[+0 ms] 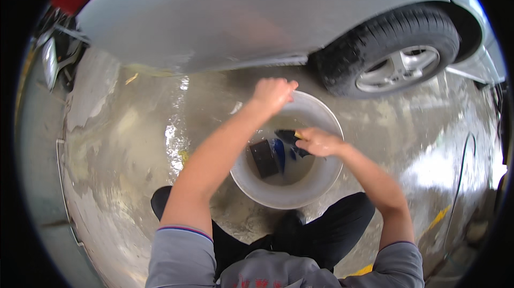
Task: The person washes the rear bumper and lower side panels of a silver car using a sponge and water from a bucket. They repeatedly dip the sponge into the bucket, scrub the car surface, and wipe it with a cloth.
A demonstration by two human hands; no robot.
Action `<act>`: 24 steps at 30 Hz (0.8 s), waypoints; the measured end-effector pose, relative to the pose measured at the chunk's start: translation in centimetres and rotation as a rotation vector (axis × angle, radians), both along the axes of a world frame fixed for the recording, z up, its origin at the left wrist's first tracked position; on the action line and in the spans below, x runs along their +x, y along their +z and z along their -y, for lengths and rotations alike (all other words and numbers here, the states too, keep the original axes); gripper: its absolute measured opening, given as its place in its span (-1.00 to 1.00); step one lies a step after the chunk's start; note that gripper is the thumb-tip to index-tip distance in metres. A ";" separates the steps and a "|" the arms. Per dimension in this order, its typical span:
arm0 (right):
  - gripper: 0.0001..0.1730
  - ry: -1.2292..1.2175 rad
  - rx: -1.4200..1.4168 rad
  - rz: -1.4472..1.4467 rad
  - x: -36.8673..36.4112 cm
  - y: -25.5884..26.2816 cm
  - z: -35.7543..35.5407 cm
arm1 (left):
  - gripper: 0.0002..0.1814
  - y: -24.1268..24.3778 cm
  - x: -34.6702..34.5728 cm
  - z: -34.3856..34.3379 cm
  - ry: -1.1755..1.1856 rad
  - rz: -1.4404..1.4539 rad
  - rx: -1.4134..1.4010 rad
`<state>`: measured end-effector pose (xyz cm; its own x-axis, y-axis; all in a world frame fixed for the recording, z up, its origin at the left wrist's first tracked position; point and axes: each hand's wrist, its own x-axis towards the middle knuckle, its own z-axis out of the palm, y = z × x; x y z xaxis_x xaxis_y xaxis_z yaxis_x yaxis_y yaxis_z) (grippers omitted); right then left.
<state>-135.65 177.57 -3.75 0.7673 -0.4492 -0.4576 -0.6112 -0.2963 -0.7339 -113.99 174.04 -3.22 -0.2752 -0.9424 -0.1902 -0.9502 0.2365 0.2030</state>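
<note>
A round whitish plastic bucket (pixel 283 201) stands on the wet floor between my knees and holds cloudy water. My left hand (pixel 274 93) is curled over its far rim, fingers closed. Inside the bucket, my right hand (pixel 319 142) grips a dark item with a yellow part (pixel 286 135); it may be a brush or a sponge, and my fingers partly cover it. Left of that hand, a dark rectangular block (pixel 264 158), possibly a sponge, lies in the water. Beside the block is a blue object (pixel 279 154), partly under water.
A silver car's body panel (pixel 225 19) spans the far side, above the bucket. Its tyre (pixel 341 59) and alloy wheel (pixel 397 69) stand close to the bucket at the right. Wet concrete floor (pixel 132 139) surrounds me. A thin dark hose or cable (pixel 457 183) lies at the right.
</note>
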 end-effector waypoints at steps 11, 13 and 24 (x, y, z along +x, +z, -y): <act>-0.48 0.709 -0.212 -0.365 11.8 -8.7 -7.2 | -0.50 -0.5 4.8 -19.6 0.828 -0.322 -0.008; -0.52 0.839 -0.238 -0.493 13.1 -13.3 -8.0 | -0.55 -0.6 6.5 -17.7 0.703 -0.354 -0.032; -0.64 1.026 -0.500 -0.669 15.1 -33.7 -4.8 | -0.52 -1.3 13.4 -9.6 0.165 -0.437 -0.053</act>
